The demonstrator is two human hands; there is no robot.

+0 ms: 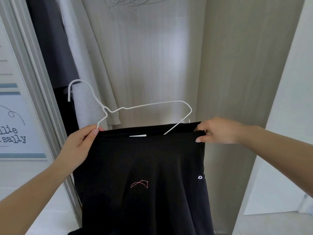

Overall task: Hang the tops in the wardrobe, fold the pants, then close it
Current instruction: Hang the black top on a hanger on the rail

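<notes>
Both hands are stretching a black top [144,167] open. Left hand [79,143] is pinching hem and white hanger [128,107]; right hand [218,131] is gripping hem.

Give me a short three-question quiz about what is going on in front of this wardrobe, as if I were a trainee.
1. True or false: the white wire hanger already hangs inside the wardrobe.
2. What holds the black top up? A) a shelf B) left hand and right hand C) a hook
3. Fill in: the small outline design on the top's front is ____ in colour.

Key: 1 false, it sits partly inside the top's upper edge, hook free; 2 B; 3 red.
</notes>
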